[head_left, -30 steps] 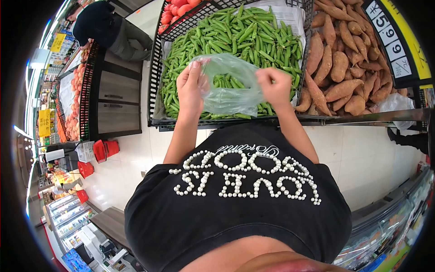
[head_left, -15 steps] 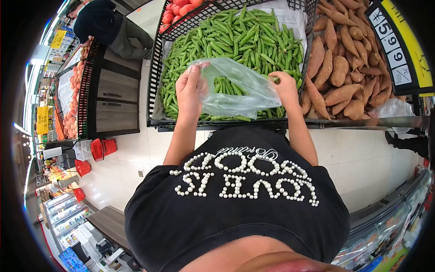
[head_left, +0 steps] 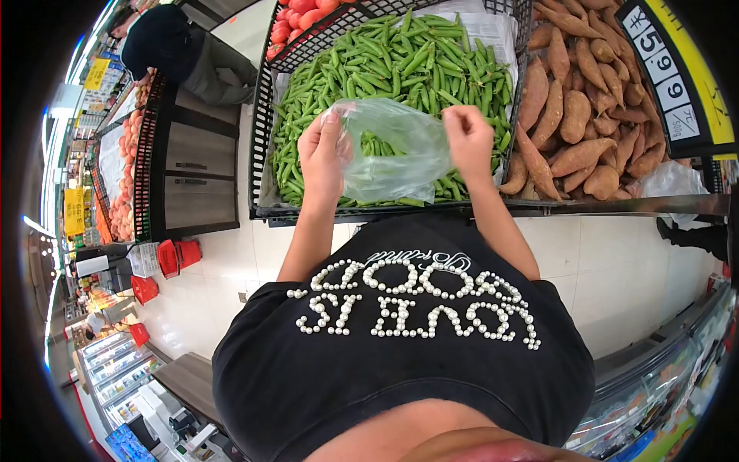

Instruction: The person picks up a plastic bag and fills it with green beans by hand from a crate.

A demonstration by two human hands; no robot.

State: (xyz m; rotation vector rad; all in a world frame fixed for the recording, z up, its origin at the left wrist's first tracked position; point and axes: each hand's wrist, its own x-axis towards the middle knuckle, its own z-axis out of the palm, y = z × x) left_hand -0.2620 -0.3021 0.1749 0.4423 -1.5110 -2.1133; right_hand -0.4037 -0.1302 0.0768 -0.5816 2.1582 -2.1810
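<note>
A clear plastic bag [head_left: 392,142] hangs between my two hands above a heap of green pea pods [head_left: 400,61]. On the left, my left hand [head_left: 322,154] is closed on the bag's edge, thumb pressed to the fingers. My right hand [head_left: 468,142] pinches the bag's other side with curled fingers. The bag's mouth looks spread apart, and pods show through the thin plastic. Both hands are over the near half of the black crate [head_left: 262,131] that holds the pods.
Sweet potatoes [head_left: 577,115] lie right of the pods, beside a price sign [head_left: 670,77]. Red tomatoes [head_left: 300,19] are at the back left. A person [head_left: 185,54] stands by another produce stand [head_left: 192,169]. Red baskets [head_left: 169,258] are on the floor at left.
My right hand has moved left and slightly up, closer to my left hand, and the bag is stretched less wide. My left hand has barely moved.
</note>
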